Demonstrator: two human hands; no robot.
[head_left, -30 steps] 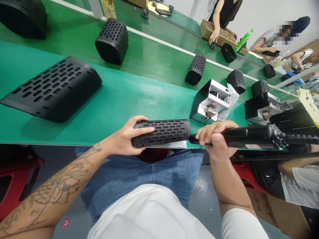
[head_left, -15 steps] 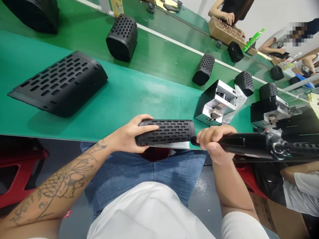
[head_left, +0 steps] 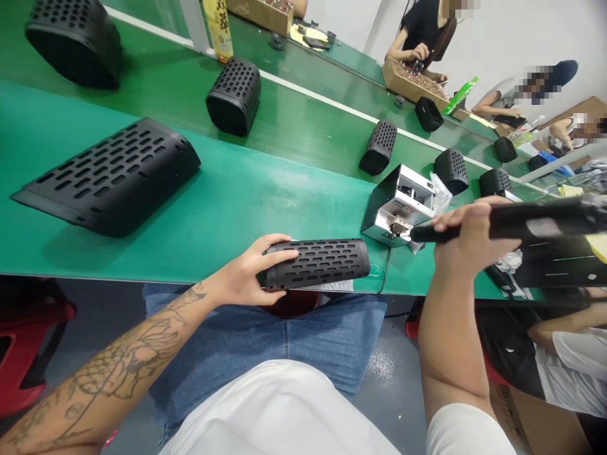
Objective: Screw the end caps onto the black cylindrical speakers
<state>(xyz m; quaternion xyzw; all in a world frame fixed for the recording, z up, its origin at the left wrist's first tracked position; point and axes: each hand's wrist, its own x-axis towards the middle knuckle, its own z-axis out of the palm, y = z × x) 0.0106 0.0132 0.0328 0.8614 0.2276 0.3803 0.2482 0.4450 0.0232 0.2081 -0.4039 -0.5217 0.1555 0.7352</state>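
Observation:
My left hand [head_left: 249, 272] is closed around the left end of a black housing with rows of slots [head_left: 327, 262], its thumb below and fingers above. The housing lies sideways at the front edge of the green bench. In my right hand [head_left: 467, 237] is a black electric screwdriver [head_left: 545, 221], held level with its tip pointing left. That tip appears at the front of a black and silver screw feeder [head_left: 398, 205]; whether they touch I cannot tell. A larger slotted black housing [head_left: 123, 177] rests on the bench at the left.
Several black slotted housings, one a speaker-like unit [head_left: 234, 95], stand along the green belt [head_left: 303, 129] behind the bench. A yellow bottle [head_left: 218, 28] stands at the back. Across the belt, a person [head_left: 422, 38] works over a cardboard box [head_left: 408, 79]. Red stools [head_left: 28, 354] flank me.
My right hand has moved the screwdriver right and up, away from the housing's right end to the screw feeder. My left hand keeps its hold; the whole view has shifted slightly.

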